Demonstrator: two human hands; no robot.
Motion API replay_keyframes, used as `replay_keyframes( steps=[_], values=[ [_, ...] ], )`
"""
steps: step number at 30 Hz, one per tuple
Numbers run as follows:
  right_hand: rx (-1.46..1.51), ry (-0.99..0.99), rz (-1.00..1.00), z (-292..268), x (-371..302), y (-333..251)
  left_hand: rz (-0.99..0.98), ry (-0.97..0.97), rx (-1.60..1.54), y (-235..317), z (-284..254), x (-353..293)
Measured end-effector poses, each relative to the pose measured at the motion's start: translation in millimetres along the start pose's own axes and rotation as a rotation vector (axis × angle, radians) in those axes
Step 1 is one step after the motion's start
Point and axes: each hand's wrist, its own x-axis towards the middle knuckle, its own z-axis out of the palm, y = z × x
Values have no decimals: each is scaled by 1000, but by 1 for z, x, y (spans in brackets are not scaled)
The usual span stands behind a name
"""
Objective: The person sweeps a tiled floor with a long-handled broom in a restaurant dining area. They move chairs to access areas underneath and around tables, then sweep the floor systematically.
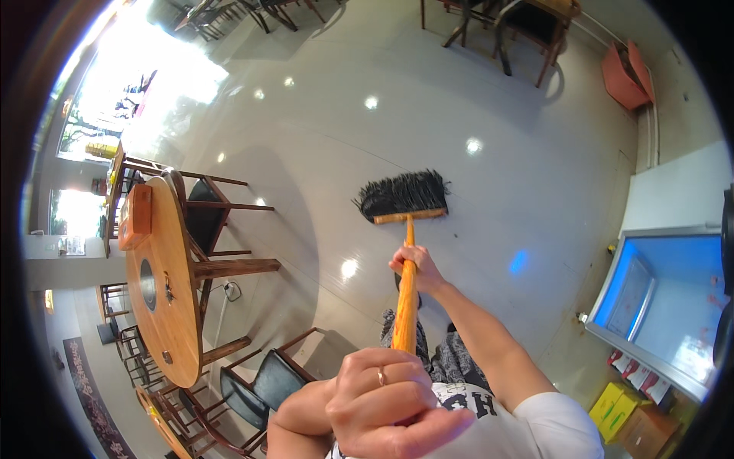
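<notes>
A mop [405,333] with a yellow-orange wooden handle reaches out from my body across the pale floor. Its head of dark, shaggy strands [401,193] hangs from a short wooden crossbar and touches the floor ahead of me. Close to the camera, my left hand [386,398], with a ring on one finger, is wrapped over the upper end of the handle. Farther down, near the crossbar, my right hand [418,266] grips the shaft. The tip of the handle is hidden by my left hand.
To the left stands a round wooden table [172,321] bearing an orange box [136,217], with dark-seated chairs [275,380] around it. A glass-topped chest freezer [657,298] is at the right, yellow boxes [615,409] below it. More chairs [527,27] and a red bin [627,76] line the far side.
</notes>
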Motion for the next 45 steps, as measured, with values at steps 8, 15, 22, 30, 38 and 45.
replay_keyframes(
  steps=[8, 15, 22, 30, 38, 45],
  values=[
    [-274, 163, 101, -114, -259, -62, 78, -128, -272, 106, 103, 19],
    [-405, 257, 553, -167, -425, -36, -191, -30, -376, 48, 230, -16],
    [-441, -125, 905, -183, -451, -38, -599, 160, -575, 5, 239, -69],
    [-421, -440, 444, -122, -318, -81, -592, 732, -467, 36, 97, -96],
    [-338, -827, 155, -24, -154, -64, -577, 950, 188, 85, 29, -160],
    [-257, -1057, -100, 84, -41, -45, -835, 1295, 498, 98, -3, -205]
  ],
)
